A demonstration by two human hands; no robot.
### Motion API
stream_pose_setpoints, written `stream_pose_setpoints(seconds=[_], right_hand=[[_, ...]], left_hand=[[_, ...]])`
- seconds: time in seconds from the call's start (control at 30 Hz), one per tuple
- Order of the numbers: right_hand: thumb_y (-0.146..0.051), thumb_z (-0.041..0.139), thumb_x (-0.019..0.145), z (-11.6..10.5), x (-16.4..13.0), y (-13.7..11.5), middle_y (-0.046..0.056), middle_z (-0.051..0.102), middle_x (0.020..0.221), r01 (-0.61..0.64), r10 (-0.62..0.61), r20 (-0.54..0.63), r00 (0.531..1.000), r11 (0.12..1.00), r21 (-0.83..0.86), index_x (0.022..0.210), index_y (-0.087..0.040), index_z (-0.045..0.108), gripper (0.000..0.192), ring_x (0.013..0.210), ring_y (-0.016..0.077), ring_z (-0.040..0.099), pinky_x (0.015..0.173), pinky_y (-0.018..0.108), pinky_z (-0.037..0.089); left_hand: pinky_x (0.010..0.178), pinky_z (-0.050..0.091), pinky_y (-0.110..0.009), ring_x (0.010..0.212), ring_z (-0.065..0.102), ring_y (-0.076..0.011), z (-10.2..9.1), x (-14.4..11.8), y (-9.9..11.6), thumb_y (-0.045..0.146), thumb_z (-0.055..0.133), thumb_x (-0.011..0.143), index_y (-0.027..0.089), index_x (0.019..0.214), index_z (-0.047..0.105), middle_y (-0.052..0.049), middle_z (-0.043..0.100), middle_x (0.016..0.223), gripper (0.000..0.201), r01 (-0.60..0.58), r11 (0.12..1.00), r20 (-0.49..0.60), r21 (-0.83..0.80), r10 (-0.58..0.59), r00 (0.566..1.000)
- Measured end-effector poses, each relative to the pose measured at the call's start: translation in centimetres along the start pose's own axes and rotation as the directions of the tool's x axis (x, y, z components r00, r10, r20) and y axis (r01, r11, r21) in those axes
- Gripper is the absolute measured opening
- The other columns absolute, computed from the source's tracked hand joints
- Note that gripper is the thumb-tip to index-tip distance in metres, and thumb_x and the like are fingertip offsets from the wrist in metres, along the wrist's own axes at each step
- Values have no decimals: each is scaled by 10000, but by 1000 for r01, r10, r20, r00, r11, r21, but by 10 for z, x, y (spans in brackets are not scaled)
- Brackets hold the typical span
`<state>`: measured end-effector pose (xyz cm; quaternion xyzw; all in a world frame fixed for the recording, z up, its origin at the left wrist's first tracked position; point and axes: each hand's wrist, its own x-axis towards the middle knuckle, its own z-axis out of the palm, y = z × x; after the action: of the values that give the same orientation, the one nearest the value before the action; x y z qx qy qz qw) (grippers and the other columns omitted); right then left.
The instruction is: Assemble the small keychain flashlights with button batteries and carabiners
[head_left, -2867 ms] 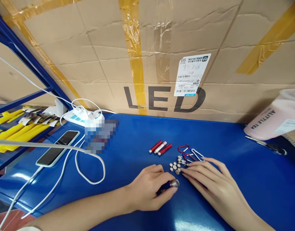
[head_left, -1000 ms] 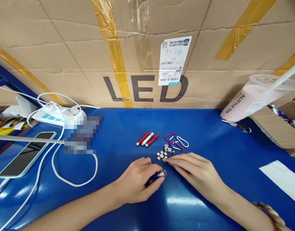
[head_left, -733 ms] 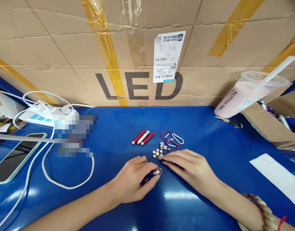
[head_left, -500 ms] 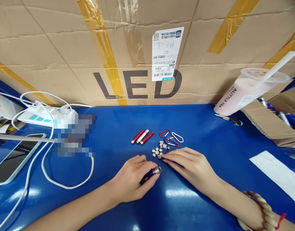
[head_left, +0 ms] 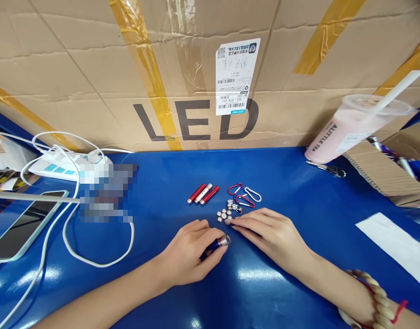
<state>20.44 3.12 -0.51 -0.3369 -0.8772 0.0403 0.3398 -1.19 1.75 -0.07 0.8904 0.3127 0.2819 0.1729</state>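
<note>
My left hand (head_left: 191, 251) is closed around a small dark-blue flashlight tube (head_left: 215, 245). The tube's silver threaded end points up and right, and most of its body is hidden in my palm. My right hand (head_left: 268, 233) rests on the table with fingers stretched forward and the thumb a little apart. Its fingertips touch the edge of a group of silver button cells (head_left: 224, 213). Just behind the cells lie some small metal parts (head_left: 234, 206), too small to name surely. Two red tubes (head_left: 210, 195) flank a silver tube (head_left: 203, 193) farther back.
Several carabiners (head_left: 252, 194) lie behind my right hand. A tall drink cup (head_left: 353, 128) with a straw stands back right, by an open carton (head_left: 384, 167). A white strip (head_left: 395, 244) lies right. Left are a phone (head_left: 21, 228), power strip (head_left: 59, 167) and cables. A large cardboard box (head_left: 93, 68) walls the back.
Both hands keep almost the same places and grips. The view has shifted very slightly; nothing on the table has visibly been moved.
</note>
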Motion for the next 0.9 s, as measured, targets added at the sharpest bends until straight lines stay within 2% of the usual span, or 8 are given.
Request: stream_pose_setpoints(seconds=[0.27, 0.67, 0.9], right_hand=[[-173, 534, 909, 0, 0, 0, -6, 732, 878, 15, -15, 4, 1000, 1000, 4, 956, -169, 662, 137, 771, 127, 661, 742, 276, 496], [-200, 505, 928, -2, 1, -1, -7, 725, 872, 15, -14, 38, 999, 1000, -26, 952, -188, 676, 173, 780, 143, 637, 655, 284, 440], [-270, 552, 901, 0, 1, 0, 13, 699, 822, -98, 102, 48, 994, 993, -71, 902, -185, 689, 161, 751, 165, 612, 643, 301, 443]], left_hand=[[558, 407, -271, 572, 489, -146, 1, 0, 0, 225, 422, 935, 143, 896, 566, -34, 616, 673, 170, 2, 1000, -5, 4, -2, 1000], [560, 403, -265, 564, 495, -143, 1, 0, 0, 220, 426, 933, 148, 896, 564, -35, 623, 675, 161, 0, 1000, -6, 5, 0, 1000], [558, 421, -265, 571, 499, -142, 1, 0, 0, 232, 413, 940, 141, 890, 574, -35, 622, 670, 191, 6, 1000, -2, 17, -6, 1000]])
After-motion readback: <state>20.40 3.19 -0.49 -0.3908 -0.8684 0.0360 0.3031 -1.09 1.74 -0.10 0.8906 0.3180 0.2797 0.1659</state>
